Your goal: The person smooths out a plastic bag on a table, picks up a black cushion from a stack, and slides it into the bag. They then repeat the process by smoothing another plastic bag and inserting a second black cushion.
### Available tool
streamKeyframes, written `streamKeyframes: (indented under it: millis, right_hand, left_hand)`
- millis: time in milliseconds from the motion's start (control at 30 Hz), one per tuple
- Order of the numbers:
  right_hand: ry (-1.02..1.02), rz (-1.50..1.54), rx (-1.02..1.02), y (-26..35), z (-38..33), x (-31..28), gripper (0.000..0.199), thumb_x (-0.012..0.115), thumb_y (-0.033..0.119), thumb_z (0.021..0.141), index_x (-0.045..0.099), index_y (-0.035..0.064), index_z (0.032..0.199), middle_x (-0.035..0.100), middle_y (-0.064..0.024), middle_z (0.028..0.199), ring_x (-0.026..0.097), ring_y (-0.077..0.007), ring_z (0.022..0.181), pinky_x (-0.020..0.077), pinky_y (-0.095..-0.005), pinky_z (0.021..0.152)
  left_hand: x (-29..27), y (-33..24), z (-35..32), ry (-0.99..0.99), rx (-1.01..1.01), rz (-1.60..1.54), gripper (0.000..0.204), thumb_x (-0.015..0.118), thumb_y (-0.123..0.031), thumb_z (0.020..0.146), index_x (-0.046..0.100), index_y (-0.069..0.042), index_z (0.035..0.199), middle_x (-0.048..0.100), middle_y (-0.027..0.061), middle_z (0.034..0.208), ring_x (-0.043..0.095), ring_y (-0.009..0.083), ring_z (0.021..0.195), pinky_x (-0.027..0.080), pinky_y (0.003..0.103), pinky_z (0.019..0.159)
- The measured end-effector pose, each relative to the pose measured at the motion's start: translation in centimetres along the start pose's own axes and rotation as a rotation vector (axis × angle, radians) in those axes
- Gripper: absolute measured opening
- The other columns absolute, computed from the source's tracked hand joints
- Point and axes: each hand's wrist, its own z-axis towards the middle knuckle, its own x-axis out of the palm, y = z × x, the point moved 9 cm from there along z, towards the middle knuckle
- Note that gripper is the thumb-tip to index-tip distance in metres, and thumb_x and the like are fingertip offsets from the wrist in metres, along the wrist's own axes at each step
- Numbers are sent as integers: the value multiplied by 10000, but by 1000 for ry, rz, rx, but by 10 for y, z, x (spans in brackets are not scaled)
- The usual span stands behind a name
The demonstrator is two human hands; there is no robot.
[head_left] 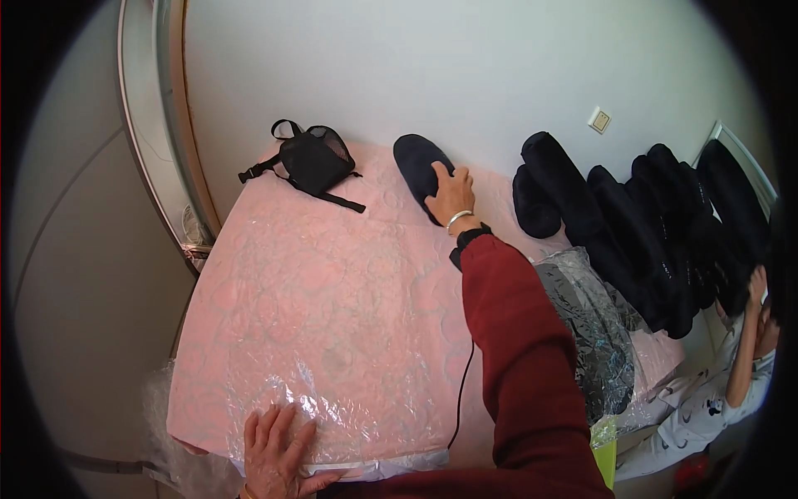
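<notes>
My right hand [451,193], in a dark red sleeve with a bracelet at the wrist, reaches far across a pink quilted mattress [332,299] and grips a rolled dark navy garment [420,166] near the wall. My left hand [277,449] lies flat with fingers spread on clear plastic wrap [349,432] at the mattress's near edge. It holds nothing.
A black mesh pouch with straps [312,160] lies at the far left of the mattress. Several dark rolled garments [648,224] line the wall at right, beside a plastic-wrapped bundle [594,333]. A thin black cable [461,391] hangs down. Another person [731,374] sits at lower right.
</notes>
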Motion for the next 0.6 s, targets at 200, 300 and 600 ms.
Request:
streamKeyframes:
  millis: [200,300,600]
  right_hand:
    - [20,-490,89,-107,-5,-31,531,724,160,810,558,243,1307,478,-182,1212,503,-401,1147,499,-478,911]
    - [430,-497,324,-171,-27,-4,451,651,182,877,566,270,1311,472,-179,1260,491,-402,1185,484,-506,951]
    - [623,-348,-110,-52,-43,-19,381,634,282,887,621,132,1237,511,-220,1316,548,-399,1184,488,-474,962]
  left_hand:
    - [-1,-1,-1,-6,11,9,778,659,-707,741,631,-75,1194,522,212,1325,466,412,1247,264,570,1090]
    - [-2,-2,1,-16,-2,21,774,659,-704,742,632,-78,1196,519,210,1329,462,407,1254,265,567,1092]
    - [-1,-1,-3,-61,12,2,767,640,-687,771,630,-78,1238,515,209,1343,458,407,1267,279,563,1091]
